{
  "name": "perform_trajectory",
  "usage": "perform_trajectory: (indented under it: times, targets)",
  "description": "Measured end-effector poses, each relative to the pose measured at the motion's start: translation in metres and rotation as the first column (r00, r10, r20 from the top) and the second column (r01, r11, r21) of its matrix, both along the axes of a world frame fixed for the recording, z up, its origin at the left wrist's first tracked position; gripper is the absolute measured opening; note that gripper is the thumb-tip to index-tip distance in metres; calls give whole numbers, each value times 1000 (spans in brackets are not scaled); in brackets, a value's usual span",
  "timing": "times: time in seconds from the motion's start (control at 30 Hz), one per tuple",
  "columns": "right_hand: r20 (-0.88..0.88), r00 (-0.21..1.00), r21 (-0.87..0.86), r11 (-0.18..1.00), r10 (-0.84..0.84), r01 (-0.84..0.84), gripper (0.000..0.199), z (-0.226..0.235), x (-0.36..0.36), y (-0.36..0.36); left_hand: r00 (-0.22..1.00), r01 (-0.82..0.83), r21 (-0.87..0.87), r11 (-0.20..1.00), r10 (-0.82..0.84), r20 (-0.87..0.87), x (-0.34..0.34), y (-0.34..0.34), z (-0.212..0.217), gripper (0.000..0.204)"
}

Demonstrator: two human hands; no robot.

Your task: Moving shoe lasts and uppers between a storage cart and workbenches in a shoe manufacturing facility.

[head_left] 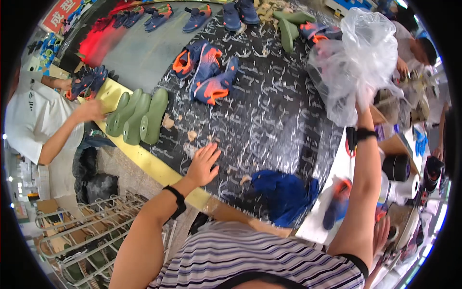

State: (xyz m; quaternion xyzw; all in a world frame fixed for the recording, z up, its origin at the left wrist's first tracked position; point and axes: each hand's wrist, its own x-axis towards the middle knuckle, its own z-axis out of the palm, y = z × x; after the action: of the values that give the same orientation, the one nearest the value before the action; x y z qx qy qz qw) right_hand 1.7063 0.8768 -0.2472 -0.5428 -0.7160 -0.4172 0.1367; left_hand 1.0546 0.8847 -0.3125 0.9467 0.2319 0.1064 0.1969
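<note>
My left hand (203, 164) lies with fingers spread on the black, scrap-strewn worktable (269, 123), holding nothing. Raised at the far right, my right hand (365, 99) grips a clear plastic bag (358, 53), and the film partly covers its fingers. Dark blue sneakers with orange linings (214, 86) sit in a group beyond my left hand. To its left, several green shoe lasts (144, 118) stand side by side. A crumpled blue cloth (284, 195) rests near the table's front edge, between my two arms.
At the left, a co-worker in a white shirt (45, 115) handles dark shoes (89, 82). More shoes (197, 18) line the far side. A metal rack (96, 226) stands lower left; a single shoe (337, 204) lies on the white surface beside my right arm.
</note>
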Motion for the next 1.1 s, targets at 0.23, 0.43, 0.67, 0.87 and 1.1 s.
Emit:
perform_trajectory:
  times: [0.23,0.43,0.67,0.87,1.1]
  targets:
    - [12,999,-517,855,-46,45,24,30,-5,-6,999,-42,94,995,40,23,-11,-7,-8,52]
    - [-284,926,-620,784,-248,19,27,116,-110,-75,997,-72,138,988,67,46,-36,-4,-14,49]
    - [-154,305,-901,261,-940,348,90,21,-258,-314,989,-68,156,985,47,137,-30,-4,-20,51]
    - [-495,223,-551,502,-840,667,42,-32,-350,-367,987,3,111,994,-21,161,-27,-4,-15,52]
    - [-595,350,-407,647,-724,645,32,18,-385,-329,978,82,53,995,-90,187,-55,7,-31,51]
